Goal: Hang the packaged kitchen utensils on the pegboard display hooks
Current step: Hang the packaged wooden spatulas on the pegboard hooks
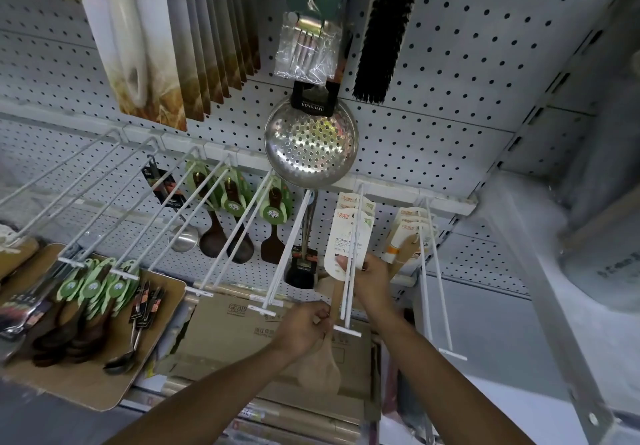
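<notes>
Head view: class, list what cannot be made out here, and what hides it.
- Wooden spatula: motion blur; left hand covers its handle.
- White package: print too small to read; right hand covers its lower corner.
- Green-carded spoons: blurred and overlapping, so uncountable.

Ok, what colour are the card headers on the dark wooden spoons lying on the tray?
Green card headers with a round white logo, clearest in the head view.
</notes>
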The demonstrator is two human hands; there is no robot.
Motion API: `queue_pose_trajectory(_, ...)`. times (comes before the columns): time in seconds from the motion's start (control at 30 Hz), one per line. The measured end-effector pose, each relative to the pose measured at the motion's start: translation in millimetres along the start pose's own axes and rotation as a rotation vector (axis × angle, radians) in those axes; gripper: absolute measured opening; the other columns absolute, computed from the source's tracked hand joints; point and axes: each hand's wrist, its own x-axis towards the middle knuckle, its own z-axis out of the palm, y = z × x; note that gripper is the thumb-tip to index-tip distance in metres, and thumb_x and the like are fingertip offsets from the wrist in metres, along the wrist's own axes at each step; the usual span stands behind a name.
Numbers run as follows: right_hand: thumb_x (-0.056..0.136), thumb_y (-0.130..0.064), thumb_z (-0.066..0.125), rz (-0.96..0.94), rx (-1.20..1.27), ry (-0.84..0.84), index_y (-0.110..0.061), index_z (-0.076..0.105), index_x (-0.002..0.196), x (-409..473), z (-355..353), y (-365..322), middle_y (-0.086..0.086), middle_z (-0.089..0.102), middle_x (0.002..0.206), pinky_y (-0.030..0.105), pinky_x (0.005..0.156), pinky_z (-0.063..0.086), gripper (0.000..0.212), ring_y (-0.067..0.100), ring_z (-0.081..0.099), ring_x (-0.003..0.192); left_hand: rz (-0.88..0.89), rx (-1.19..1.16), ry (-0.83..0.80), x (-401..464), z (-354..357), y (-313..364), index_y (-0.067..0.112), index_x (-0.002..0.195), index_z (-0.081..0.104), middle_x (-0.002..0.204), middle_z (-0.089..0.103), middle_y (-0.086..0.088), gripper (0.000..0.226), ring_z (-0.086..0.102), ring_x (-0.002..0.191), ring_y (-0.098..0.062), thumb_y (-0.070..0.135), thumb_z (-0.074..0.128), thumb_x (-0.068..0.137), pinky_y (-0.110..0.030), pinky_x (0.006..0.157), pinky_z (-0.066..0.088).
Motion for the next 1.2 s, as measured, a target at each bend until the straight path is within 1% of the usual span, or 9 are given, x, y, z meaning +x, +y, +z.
queue_pose_trajectory(0.13, 0.087, -0.003, 0.071, 0.002, -0.029, 0.008, -0.008, 0.072, 0.111, 3, -1, -3, 0.0, 0.072, 0.105, 0.016, 0.065, 0.054, 0.025, 0.013, 0.07, 0.091, -0.017, -0.012, 0.01, 2, 2, 1, 0.019, 0.089, 0.073, 0.087, 0.074, 0.007, 0.013, 0.068, 0.082, -0.008, 0.011, 0.064, 0.087, -0.029, 0.081, 0.057)
queue_pose_trajectory(0.3, 0.086, -0.018, 0.075, -0.031, -0.152, 0.013, -0.012, 0.064, 0.119, -10, -8, -6, -0.004, 0.07, 0.111, 0.028, 0.083, 0.055, 0.036, 0.008, 0.066, 0.097, -0.021, 0.05, 0.091, -4, 6, -5, 0.025, 0.119, 0.067, 0.11, 0.071, 0.012, 0.027, 0.066, 0.098, -0.003, 0.024, 0.065, 0.092, -0.017, 0.087, 0.052)
queue_pose_trajectory(0.4, 0.089, -0.034, 0.066, -0.074, -0.301, 0.013, -0.024, 0.056, 0.117, -33, -18, 5, -0.01, 0.063, 0.112, 0.033, 0.087, 0.054, 0.032, 0.004, 0.061, 0.099, 0.061, 0.262, 0.07, -21, -6, -23, 0.033, 0.137, 0.053, 0.132, 0.06, 0.017, 0.045, 0.06, 0.117, -0.003, 0.027, 0.061, 0.093, -0.022, 0.099, 0.049)
queue_pose_trajectory(0.5, 0.088, -0.035, 0.058, -0.285, -0.518, -0.08, -0.025, 0.055, 0.126, -49, -27, 10, -0.011, 0.055, 0.122, 0.041, 0.091, 0.052, 0.04, 0.018, 0.058, 0.11, 0.186, 0.45, 0.096, -43, -31, -32, 0.039, 0.137, 0.048, 0.137, 0.055, 0.018, 0.043, 0.058, 0.119, -0.009, 0.034, 0.052, 0.094, -0.027, 0.095, 0.052)
queue_pose_trajectory(0.6, 0.092, -0.013, 0.062, -0.417, -0.662, -0.335, -0.022, 0.049, 0.137, -54, -22, 6, -0.016, 0.038, 0.131, 0.041, 0.107, 0.041, 0.048, 0.01, 0.044, 0.124, 0.279, 0.529, 0.22, -67, -58, -32, 0.04, 0.136, 0.049, 0.134, 0.058, 0.017, 0.042, 0.06, 0.113, -0.01, 0.041, 0.048, 0.094, -0.025, 0.089, 0.052)
queue_pose_trajectory(0.67, 0.096, -0.021, 0.059, -0.597, -0.652, -0.444, -0.025, 0.05, 0.135, -55, -13, 7, -0.014, 0.043, 0.135, 0.045, 0.11, 0.038, 0.04, 0.01, 0.043, 0.127, 0.328, 0.554, 0.307, -84, -75, -31, 0.034, 0.133, 0.056, 0.129, 0.061, 0.014, 0.039, 0.055, 0.113, -0.006, 0.039, 0.053, 0.094, -0.018, 0.091, 0.043)
queue_pose_trajectory(0.8, 0.098, -0.03, 0.057, -0.765, -0.667, -0.642, -0.024, 0.054, 0.132, -58, 18, 18, -0.01, 0.051, 0.134, 0.031, 0.106, 0.041, 0.034, 0.007, 0.045, 0.125, 0.371, 0.535, 0.446, -114, -102, -31, 0.026, 0.126, 0.061, 0.125, 0.062, 0.01, 0.035, 0.054, 0.119, -0.007, 0.029, 0.067, 0.091, -0.022, 0.097, 0.045)
queue_pose_trajectory(0.9, 0.097, -0.035, 0.055, -0.868, -0.71, -0.725, -0.029, 0.049, 0.135, -78, 49, 0, -0.012, 0.05, 0.134, 0.021, 0.101, 0.038, 0.039, 0.005, 0.044, 0.124, 0.307, 0.498, 0.517, -140, -113, -38, 0.025, 0.126, 0.062, 0.126, 0.062, 0.011, 0.034, 0.056, 0.121, -0.01, 0.032, 0.065, 0.094, -0.029, 0.099, 0.048)
queue_pose_trajectory(1.2, 0.096, -0.044, 0.056, -0.932, -0.645, -0.796, -0.028, 0.051, 0.135, -144, 145, -26, -0.016, 0.048, 0.138, 0.033, 0.106, 0.043, 0.042, 0.003, 0.044, 0.128, 0.188, 0.467, 0.612, -233, -164, -94, 0.03, 0.129, 0.06, 0.132, 0.057, 0.015, 0.034, 0.054, 0.124, -0.009, 0.039, 0.061, 0.096, -0.035, 0.097, 0.048)
